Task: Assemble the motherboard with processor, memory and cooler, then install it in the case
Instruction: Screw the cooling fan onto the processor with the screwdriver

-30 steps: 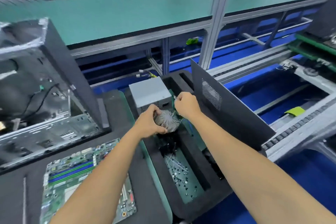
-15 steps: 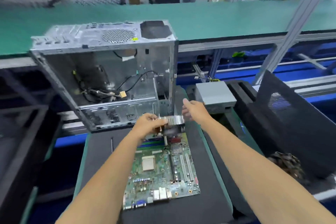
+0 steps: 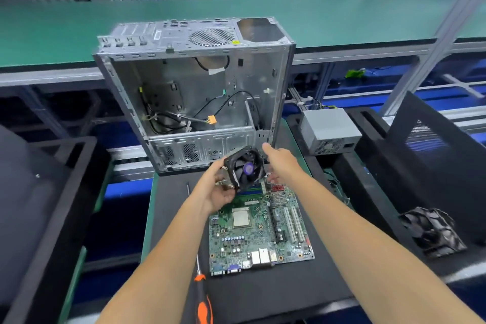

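A green motherboard [image 3: 259, 234] lies flat on a black foam mat, its silver processor [image 3: 240, 218] seated in the socket. Above its far edge I hold the cooler [image 3: 246, 169], a black fan with a purple hub on a finned heatsink, fan face turned toward me. My left hand [image 3: 218, 187] grips its left side and underside. My right hand [image 3: 280, 163] holds its right edge, fingers partly hidden behind it. The open metal case [image 3: 194, 95] stands upright just behind, loose cables inside.
A grey power supply [image 3: 330, 130] sits right of the case. An orange-handled screwdriver [image 3: 201, 294] lies on the mat [image 3: 171, 208] left of the board. Another fan cooler [image 3: 431, 231] rests at the right beside a black side panel [image 3: 431, 139]. A black tray [image 3: 39, 192] stands left.
I lifted the cooler out of the foam tray at the right and carried it left over the motherboard, turning its fan face toward me. My view swung left to the case.
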Motion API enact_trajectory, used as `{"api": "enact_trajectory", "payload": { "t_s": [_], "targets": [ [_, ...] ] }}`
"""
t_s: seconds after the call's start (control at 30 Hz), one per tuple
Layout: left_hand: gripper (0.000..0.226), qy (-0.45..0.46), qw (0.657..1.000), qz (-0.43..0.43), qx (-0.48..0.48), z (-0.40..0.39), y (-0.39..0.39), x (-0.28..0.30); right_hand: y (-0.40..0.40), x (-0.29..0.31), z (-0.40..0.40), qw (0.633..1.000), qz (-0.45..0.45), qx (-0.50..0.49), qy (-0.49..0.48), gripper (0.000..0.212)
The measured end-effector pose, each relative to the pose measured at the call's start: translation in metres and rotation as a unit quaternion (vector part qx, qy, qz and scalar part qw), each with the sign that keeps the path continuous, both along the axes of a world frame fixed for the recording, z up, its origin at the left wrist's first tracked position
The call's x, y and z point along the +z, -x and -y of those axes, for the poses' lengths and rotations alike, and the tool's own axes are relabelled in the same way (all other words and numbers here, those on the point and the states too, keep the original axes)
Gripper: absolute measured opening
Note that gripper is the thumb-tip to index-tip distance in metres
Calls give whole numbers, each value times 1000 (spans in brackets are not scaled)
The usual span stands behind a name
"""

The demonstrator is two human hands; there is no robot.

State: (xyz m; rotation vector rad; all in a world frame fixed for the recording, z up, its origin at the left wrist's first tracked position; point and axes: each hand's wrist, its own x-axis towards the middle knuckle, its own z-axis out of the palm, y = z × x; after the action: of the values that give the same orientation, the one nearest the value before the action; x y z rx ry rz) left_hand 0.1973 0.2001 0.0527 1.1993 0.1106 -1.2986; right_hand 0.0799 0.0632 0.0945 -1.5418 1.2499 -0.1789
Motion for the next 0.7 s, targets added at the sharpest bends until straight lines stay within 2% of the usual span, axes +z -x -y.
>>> {"api": "enact_trajectory", "payload": {
  "t_s": [0.13, 0.2, 0.3, 0.37, 0.47, 0.5, 0.6, 0.7],
  "targets": [
    [54, 64, 998, -7, 18, -8, 9, -6, -9, 11, -11, 994, -7, 58, -88, 88],
    [49, 88, 996, 12, -5, -12, 11, -7, -13, 12, -15, 991, -3, 86, -101, 90],
    [39, 94, 993, 54, -45, -19, 13, -9, -18, 9, -19, 987, -19, 134, -83, 106],
    [52, 80, 991, 93, -60, -23, 13, -6, -19, 7, -21, 986, -23, 156, -48, 117],
    [87, 75, 986, 121, -85, -28, 8, -1, -17, 11, -20, 985, 3, 175, 2, 112],
    [88, 78, 983, 129, -104, -30, 6, 2, -16, 14, -20, 980, 2, 195, 34, 103],
    [63, 49, 979, 163, -111, -34, -5, 9, -13, 17, -24, 946, -20, 291, 142, 77],
    [71, 14, 985, 165, -46, -36, -24, 1, -11, 15, -32, 890, -27, 384, 243, 85]
  ]
}}
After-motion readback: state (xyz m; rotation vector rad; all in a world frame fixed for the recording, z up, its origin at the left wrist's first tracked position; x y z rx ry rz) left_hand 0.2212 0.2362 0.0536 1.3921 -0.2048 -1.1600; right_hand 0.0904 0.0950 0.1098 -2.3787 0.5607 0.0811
